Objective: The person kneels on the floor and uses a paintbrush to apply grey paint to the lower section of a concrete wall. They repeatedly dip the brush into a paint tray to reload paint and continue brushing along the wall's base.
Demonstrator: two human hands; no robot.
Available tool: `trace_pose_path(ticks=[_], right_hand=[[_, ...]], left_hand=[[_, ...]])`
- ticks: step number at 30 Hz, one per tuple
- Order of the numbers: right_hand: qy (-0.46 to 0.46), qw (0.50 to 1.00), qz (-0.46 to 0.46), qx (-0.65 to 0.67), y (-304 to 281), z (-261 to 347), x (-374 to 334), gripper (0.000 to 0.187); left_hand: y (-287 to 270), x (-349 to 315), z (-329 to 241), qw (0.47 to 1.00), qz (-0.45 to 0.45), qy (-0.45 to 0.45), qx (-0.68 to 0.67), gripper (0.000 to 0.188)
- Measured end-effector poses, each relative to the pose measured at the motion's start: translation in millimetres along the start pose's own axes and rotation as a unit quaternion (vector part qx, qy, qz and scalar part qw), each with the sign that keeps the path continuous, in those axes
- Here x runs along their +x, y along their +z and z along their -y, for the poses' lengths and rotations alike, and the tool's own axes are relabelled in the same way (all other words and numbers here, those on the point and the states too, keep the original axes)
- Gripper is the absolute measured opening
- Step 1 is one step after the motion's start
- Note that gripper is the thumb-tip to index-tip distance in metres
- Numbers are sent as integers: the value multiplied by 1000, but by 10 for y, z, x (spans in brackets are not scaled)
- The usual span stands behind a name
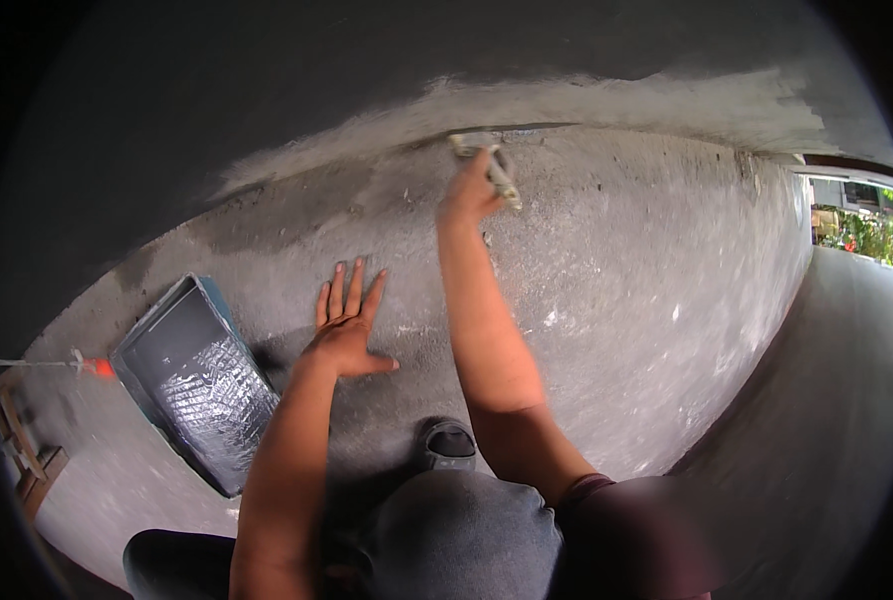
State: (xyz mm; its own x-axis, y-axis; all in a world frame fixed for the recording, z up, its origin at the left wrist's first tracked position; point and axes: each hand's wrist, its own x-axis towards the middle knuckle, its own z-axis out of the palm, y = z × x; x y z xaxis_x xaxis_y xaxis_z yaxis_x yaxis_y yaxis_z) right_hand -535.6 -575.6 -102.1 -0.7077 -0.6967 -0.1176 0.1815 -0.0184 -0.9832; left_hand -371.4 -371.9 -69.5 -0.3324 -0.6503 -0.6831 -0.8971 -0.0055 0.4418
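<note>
My right hand [471, 190] is stretched far forward, closed around a pale, paint-smeared hand tool [507, 187]. Blur and my fingers hide its exact kind. It is close to the seam where the wall [386, 60] meets the rough grey floor [626, 260]. The wall is dark grey, with a paler, uneven band [606, 102] along its foot. My left hand [344, 335] rests flat on the floor with its fingers spread, holding nothing. Left of it lies a paint tray [191, 455], its ribbed slope wet with grey paint.
A thin rod with an orange part [96, 367] lies beside the tray's left edge. Farther left is a small wooden piece [41, 480]. My sandalled foot [450, 442] and bent knee [466, 540] are close below my hands. At the far right, an opening shows green plants [871, 232].
</note>
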Motion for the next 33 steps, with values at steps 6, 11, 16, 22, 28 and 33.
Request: trace_pose_path(ticks=[6,11,16,22,28,33], right_hand=[[5,999,-4,43,-177,230,-385,31],[-42,994,-62,81,-187,102,297,31],[-17,1000,16,0,101,-56,-159,31],[-23,995,96,14,-127,115,-758,34],[-39,999,3,38,-68,-62,-149,33],[6,994,113,0,139,-186,-809,32]], left_hand=[[14,-75,93,1000,7,-22,-3,152],[-2,-58,43,1000,-2,-8,0,151],[-22,-56,36,1000,-4,-2,-18,151],[12,-88,117,1000,-8,-2,-25,150],[34,-61,100,1000,-11,-2,-17,150],[1,-81,99,1000,-3,6,-26,150]])
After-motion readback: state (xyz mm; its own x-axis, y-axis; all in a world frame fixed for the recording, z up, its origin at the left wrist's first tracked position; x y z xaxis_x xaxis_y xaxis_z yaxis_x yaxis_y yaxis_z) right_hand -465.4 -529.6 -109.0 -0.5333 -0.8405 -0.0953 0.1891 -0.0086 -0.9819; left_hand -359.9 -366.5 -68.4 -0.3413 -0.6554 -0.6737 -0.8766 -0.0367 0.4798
